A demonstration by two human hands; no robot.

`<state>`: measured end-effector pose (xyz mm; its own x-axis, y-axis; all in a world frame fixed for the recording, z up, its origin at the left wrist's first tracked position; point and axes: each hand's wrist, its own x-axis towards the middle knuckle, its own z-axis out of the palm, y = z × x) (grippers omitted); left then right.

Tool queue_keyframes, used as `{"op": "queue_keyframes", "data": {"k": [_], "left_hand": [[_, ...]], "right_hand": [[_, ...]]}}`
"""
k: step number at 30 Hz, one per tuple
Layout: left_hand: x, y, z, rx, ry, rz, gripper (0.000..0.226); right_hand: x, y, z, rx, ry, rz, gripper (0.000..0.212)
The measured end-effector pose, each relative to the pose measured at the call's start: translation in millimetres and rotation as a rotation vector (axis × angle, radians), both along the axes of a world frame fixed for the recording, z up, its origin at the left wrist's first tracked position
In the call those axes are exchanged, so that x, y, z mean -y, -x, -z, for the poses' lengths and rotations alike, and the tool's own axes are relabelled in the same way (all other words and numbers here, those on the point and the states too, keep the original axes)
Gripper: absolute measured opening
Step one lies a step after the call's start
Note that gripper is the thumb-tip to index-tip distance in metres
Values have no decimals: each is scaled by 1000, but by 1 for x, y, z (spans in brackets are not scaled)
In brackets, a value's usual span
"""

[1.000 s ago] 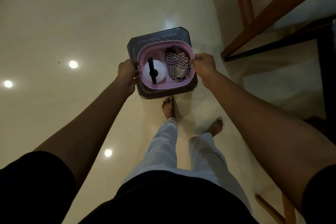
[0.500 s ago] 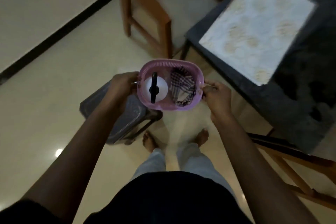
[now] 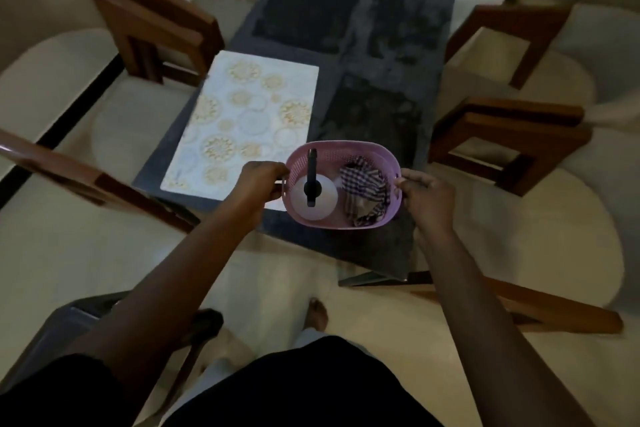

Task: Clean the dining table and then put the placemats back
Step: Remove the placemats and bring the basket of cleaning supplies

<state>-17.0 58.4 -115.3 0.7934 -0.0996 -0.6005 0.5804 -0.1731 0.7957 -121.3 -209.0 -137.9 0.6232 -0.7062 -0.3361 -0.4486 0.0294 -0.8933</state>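
The dark grey rectangular stone-look worktop [image 3: 360, 45] fills the upper middle of the frame, its near edge just ahead of the person's body. Brown wooden chairs with pale seat pads [image 3: 156, 28] stand along its left and right sides. A grey plastic stool [image 3: 65, 326] sits on the pale floor in the lower left, partly hidden behind the left arm.

A pale rectangular placemat printed with gold circles [image 3: 249, 121] lies flat on the left half of the worktop, left of centre in the frame, its near end reaching the worktop's near edge.

Just right of the placemat, at the centre of the frame, is a pink oval plastic basket [image 3: 349, 146], over the near right part of the worktop. I cannot tell whether it rests there or hangs above it. The left hand [image 3: 259, 184] has its fingers curled round the basket's left end, and the right hand [image 3: 427, 194] grips the right end, fingers bent over the rim.

Inside, a crumpled checked cloth [image 3: 365, 194] fills the right half. A round white spray bottle with a black nozzle [image 3: 313, 198] stands in the left half.
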Motion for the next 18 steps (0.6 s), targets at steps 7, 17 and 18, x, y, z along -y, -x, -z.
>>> {"op": "queue_keyframes", "data": {"k": [7, 17, 18], "left_hand": [[78, -40, 21, -56, -41, 23, 30], [78, -59, 27, -42, -109, 132, 17], [65, -61, 29, -22, -120, 110, 17]], "right_hand": [[60, -23, 19, -74, -21, 72, 19], [50, -3, 33, -111, 149, 127, 23], [40, 8, 32, -119, 201, 202, 21]]}}
